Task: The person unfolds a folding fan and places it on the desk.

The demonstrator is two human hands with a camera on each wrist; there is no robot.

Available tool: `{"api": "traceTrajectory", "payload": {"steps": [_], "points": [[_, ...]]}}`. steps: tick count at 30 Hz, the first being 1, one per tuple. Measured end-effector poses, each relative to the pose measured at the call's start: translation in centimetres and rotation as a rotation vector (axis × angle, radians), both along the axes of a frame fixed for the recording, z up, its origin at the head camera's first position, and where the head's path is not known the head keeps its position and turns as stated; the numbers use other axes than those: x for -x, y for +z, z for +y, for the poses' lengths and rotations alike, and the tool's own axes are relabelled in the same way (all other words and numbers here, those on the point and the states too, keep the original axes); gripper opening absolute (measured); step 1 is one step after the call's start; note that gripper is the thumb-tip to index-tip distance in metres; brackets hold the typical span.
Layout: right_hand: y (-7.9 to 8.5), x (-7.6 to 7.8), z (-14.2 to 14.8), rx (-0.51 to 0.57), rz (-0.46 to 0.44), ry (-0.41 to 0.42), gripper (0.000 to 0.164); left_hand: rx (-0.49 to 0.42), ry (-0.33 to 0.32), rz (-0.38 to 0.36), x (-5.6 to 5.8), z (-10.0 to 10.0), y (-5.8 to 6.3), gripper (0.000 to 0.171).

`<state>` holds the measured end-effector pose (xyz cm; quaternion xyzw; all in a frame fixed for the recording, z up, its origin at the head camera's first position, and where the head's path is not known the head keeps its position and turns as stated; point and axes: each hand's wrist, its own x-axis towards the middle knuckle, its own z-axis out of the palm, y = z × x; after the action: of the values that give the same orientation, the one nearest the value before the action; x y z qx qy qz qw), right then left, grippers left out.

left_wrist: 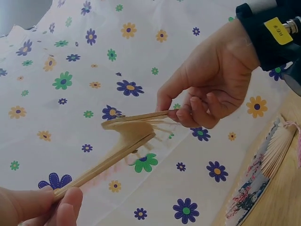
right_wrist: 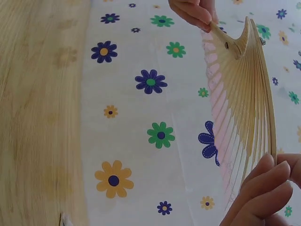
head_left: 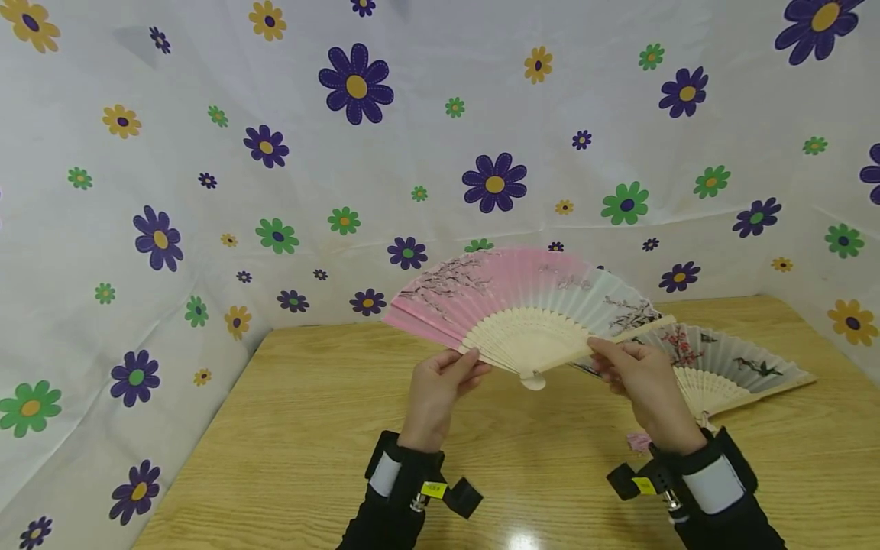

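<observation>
A pink and white folding fan [head_left: 529, 336] with blossom branches and pale slatted ribs is spread wide, held up above the table. My left hand [head_left: 440, 386] pinches its left outer rib between thumb and fingers. The right outer rib is pinched by my right hand [head_left: 639, 382]. In the right wrist view, the ribs [right_wrist: 247, 94] run from the pivot down to my right fingers. The left wrist view shows the fan nearly edge-on, one hand at each outer rib. Behind my right hand, a second spread fan [head_left: 742, 367] with red blossoms lies on the table, partly covered.
The wooden table [head_left: 296, 428] stretches beneath both hands. A pink tassel [head_left: 639, 441] hangs from the second fan and lies beside my right wrist. White cloth [head_left: 412, 137] printed with flowers rises behind the table and along its sides.
</observation>
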<state>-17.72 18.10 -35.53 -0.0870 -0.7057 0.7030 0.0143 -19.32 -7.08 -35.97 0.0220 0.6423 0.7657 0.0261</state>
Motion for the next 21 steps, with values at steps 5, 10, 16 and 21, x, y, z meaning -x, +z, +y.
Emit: {"api": "traceTrajectory", "payload": {"steps": [5, 10, 16, 21], "points": [[-0.33, -0.03, -0.35, 0.188, -0.037, 0.054, 0.039, -0.059, 0.031, -0.002, 0.11, -0.31, 0.3, 0.015], [-0.32, -0.17, -0.49, 0.209, -0.034, 0.056, 0.039, -0.08, 0.062, -0.014, 0.09, -0.3, 0.42, 0.014], [-0.06, -0.32, -0.51, 0.229, -0.043, 0.056, 0.039, -0.091, 0.1, -0.02, 0.11, -0.22, 0.42, 0.016], [0.17, -0.45, -0.68, 0.234, -0.054, 0.049, 0.038, -0.106, 0.123, -0.023, 0.03, -0.2, 0.54, 0.015]]}}
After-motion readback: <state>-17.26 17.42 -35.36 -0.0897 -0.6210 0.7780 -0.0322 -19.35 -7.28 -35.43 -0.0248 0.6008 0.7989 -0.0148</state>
